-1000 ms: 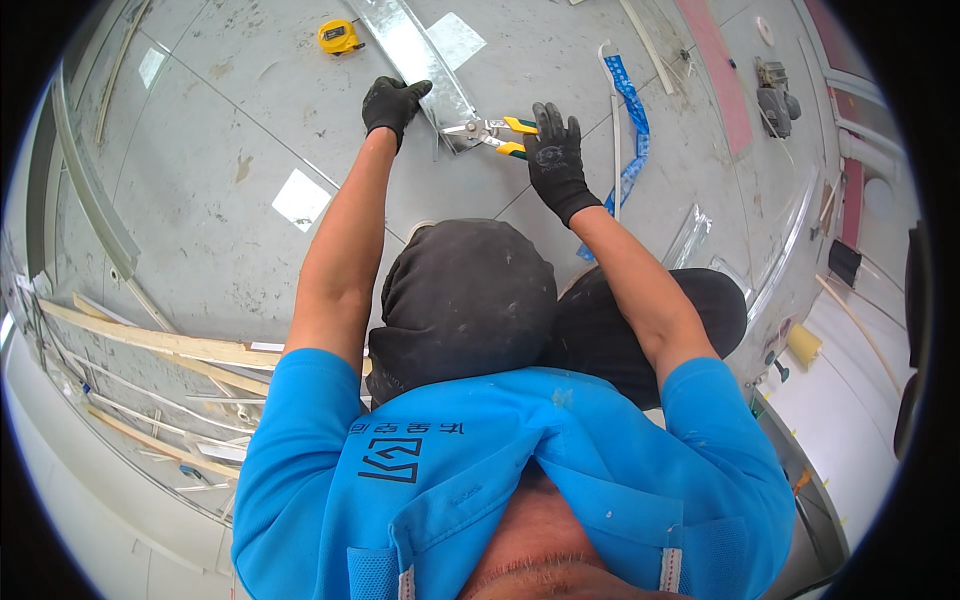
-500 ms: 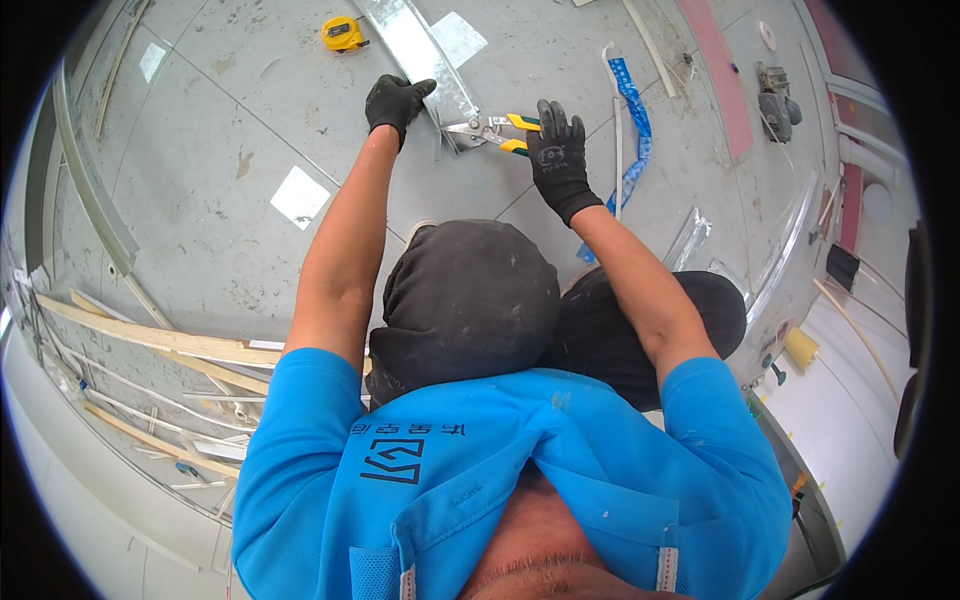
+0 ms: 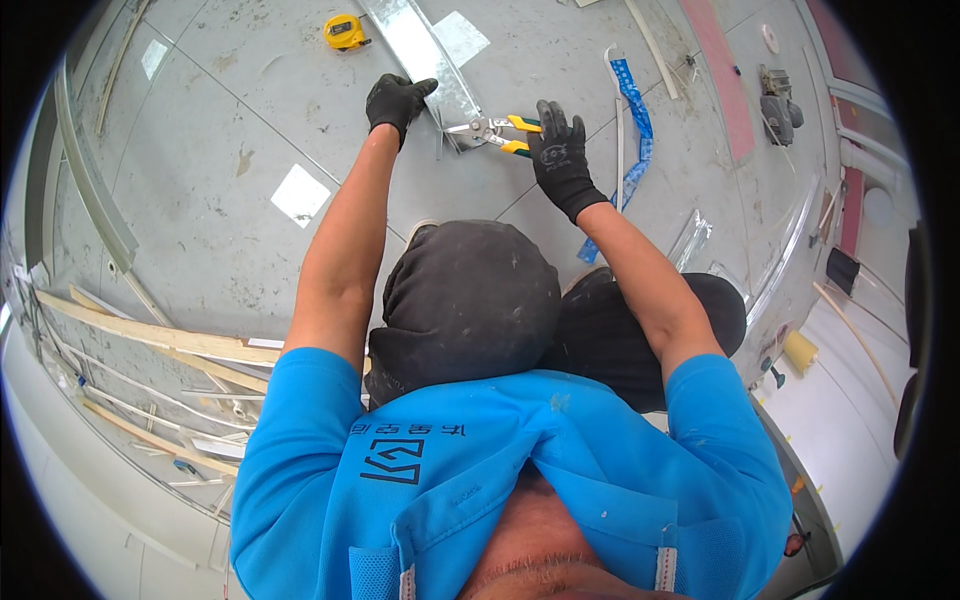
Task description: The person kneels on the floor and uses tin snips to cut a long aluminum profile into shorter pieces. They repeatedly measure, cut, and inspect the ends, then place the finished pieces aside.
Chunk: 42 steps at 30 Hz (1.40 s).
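A long shiny sheet-metal channel (image 3: 428,62) runs from the top edge down toward me. My left hand (image 3: 398,100), in a black glove, is closed on the channel's left edge near its close end. My right hand (image 3: 562,158), gloved the same way, is at the yellow-and-green handles of a pair of tin snips (image 3: 505,132). Its palm and fingers wrap the handle ends. The jaws of the snips sit at the near end of the channel, over its metal edge. Whether the blades are cutting through it is too small to tell.
A yellow tape measure (image 3: 345,33) lies left of the channel. Blue strip wrapping (image 3: 636,130) lies right of my right hand, and a grey power tool (image 3: 778,107) farther right. Wooden strips (image 3: 180,340) pile up at the left. White square pieces (image 3: 300,196) lie on the floor.
Almost nothing differs. My right hand and forearm have shifted very slightly; the channel and the snips stay in place.
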Motion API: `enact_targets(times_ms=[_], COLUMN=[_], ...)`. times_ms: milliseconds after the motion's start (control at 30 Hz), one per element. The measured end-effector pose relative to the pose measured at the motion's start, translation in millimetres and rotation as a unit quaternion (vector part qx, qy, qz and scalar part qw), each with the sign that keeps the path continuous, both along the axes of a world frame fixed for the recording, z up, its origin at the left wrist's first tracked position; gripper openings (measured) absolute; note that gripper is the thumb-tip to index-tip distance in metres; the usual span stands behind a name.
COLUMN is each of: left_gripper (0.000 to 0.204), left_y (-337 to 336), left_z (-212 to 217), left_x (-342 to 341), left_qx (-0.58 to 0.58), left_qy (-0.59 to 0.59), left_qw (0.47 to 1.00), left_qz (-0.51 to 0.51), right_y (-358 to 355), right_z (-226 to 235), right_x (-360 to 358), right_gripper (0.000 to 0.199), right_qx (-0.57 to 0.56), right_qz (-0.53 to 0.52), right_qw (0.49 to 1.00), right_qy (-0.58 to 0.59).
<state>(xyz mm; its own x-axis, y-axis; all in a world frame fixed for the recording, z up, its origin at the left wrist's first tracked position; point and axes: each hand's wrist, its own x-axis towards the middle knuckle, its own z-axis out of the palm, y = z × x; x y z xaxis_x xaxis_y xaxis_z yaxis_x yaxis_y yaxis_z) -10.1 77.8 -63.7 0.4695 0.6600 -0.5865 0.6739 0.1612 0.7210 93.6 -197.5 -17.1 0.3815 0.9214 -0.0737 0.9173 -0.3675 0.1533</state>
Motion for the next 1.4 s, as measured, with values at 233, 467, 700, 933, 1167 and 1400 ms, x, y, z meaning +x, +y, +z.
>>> enact_targets(times_ms=[233, 467, 700, 933, 1167, 1400], left_gripper=[0.048, 0.048, 0.047, 0.049, 0.055, 0.018], left_y=[0, -1, -1, -1, -45, -34], left_z=[3, 3, 6, 10, 6, -2], left_x=[-1, -1, 0, -5, -38, -42], left_qx=[-0.006, -0.015, 0.001, 0.004, 0.212, -0.258], left_qy=[-0.002, -0.011, 0.006, -0.004, 0.044, -0.069], left_qw=[1.000, 1.000, 1.000, 1.000, 0.959, 0.964], left_qz=[0.001, 0.008, -0.004, -0.015, -0.182, -0.003], right_y=[9, 20, 34, 13, -62, -139], right_z=[8, 15, 44, 44, 92, 82], right_x=[-8, 17, 36, 46, 106, 125], right_gripper=[0.020, 0.009, 0.011, 0.025, 0.029, 0.035], right_qx=[-0.060, -0.066, -0.099, 0.012, -0.031, -0.123], right_qz=[-0.010, 0.074, 0.156, 0.133, 0.079, -0.036], right_qw=[0.997, 0.993, 0.983, 0.979, 0.984, 0.970], right_qy=[-0.039, -0.070, 0.010, 0.156, 0.160, 0.207])
